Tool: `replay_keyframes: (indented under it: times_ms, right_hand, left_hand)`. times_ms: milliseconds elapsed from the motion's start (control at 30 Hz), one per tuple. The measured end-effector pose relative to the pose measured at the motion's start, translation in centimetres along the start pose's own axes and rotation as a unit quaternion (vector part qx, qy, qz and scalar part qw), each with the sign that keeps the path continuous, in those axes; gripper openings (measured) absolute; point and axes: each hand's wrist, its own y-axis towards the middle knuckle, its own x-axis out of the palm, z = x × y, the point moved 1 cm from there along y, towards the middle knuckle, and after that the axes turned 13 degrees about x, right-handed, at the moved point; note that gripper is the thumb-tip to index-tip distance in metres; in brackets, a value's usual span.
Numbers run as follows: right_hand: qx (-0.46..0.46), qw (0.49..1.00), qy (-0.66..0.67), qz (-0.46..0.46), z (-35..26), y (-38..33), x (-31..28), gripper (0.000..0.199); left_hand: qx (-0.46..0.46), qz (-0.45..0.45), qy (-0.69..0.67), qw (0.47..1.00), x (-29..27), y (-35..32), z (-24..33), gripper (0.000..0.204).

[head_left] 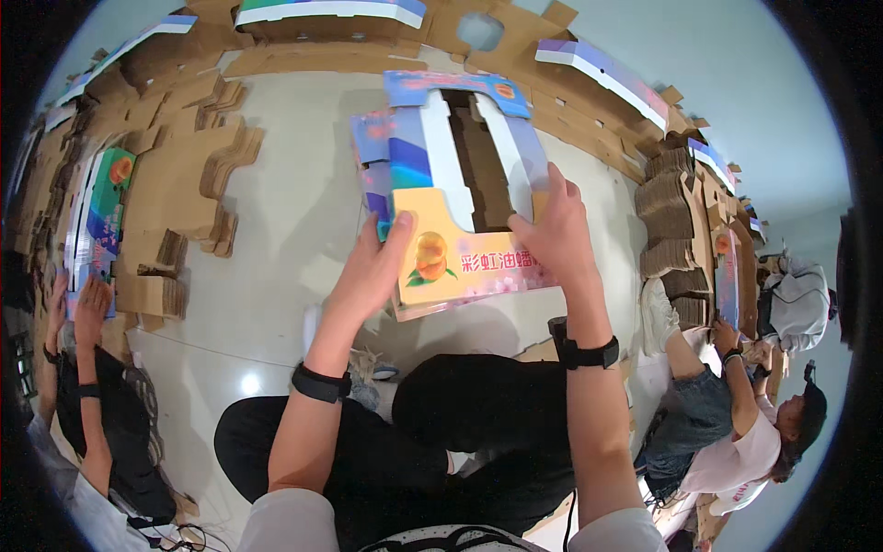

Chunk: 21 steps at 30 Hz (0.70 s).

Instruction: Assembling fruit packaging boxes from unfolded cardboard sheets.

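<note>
The printed carton [437, 216] is pinched between thumb and fingers by the left hand [366, 271] and right hand [563, 235], some fingertips being hidden. Inside, brown cardboard [480, 152] is seen.

The carton [441, 207] has a pale orange-yellow front with golden-orange fruit, green leaves, pink blossoms and red lettering. Its upper panels are lilac and blue with a teal-to-navy band; the flaps along its opening are plain white, the inside brown. The wristband [322, 384], like the trousers [487, 405], is solid black — the sleeve [290, 522] white. The floor [294, 212] is glossy off-white, the cardboard stack [175, 189] at left plain tan. At right, a co-worker's shirt [722, 451] is pale pink, the cap [811, 416] black — the wall [777, 101] pale blue-grey.
</note>
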Motion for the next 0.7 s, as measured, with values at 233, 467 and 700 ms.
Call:
replay_keyframes:
  times_ms: [233,467,700]
  right_hand:
    - [-0.097,0.991,-0.089,-0.03,1.0,-1.6,4.2,0.098]
    - [0.005,0.985,-0.099,-0.142,0.1,-0.4,5.4,0.106]
    - [0.072,0.959,-0.036,-0.273,-3.3,-3.2,5.1,0.116]
  left_hand:
    - [0.044,-0.026,-0.083,0.995,-0.6,2.0,-1.3,0.069]
    - [0.037,-0.027,-0.057,0.997,-1.3,3.4,-3.3,0.062]
    - [0.02,0.066,-0.065,0.995,-5.6,5.5,-6.3,0.068]
